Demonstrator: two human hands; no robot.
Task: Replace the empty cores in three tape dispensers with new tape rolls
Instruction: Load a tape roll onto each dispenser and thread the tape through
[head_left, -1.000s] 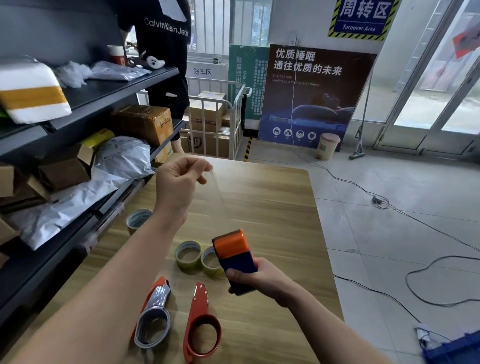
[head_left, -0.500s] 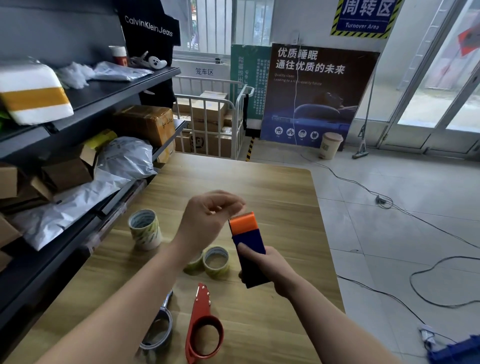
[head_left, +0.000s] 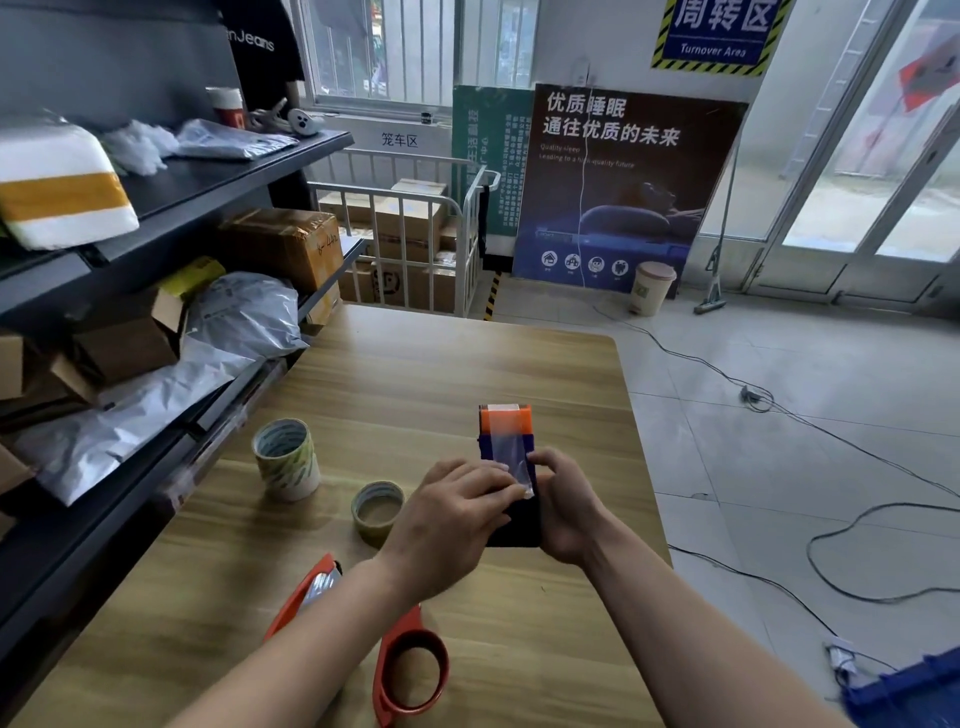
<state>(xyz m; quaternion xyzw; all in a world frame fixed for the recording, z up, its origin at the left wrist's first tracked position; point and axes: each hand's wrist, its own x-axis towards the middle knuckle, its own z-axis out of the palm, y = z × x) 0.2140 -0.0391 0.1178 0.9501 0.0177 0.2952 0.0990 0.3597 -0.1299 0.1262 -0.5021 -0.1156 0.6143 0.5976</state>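
My right hand (head_left: 563, 506) grips a blue and orange tape dispenser (head_left: 506, 434) from the right, above the wooden table (head_left: 415, 374). A strip of clear tape (head_left: 511, 457) runs from its orange head down its blue face. My left hand (head_left: 452, 514) presses the strip's end against the dispenser with its fingertips. Two red dispensers lie near the front edge: one (head_left: 410, 670) with an empty ring, another (head_left: 311, 592) partly hidden under my left forearm. A stack of tape rolls (head_left: 285, 460) and a single roll (head_left: 377, 512) stand left of my hands.
A dark shelf unit (head_left: 171, 192) with boxes and plastic parcels runs along the table's left side. A person in a black shirt (head_left: 265, 47) stands behind it. Cables (head_left: 779, 410) trail over the tiled floor to the right, and a blue crate (head_left: 904, 691) sits at the lower right.
My left hand came down from holding the pulled-out tape high and now presses its end onto the dispenser. The dispenser moved forward and turned its face up.
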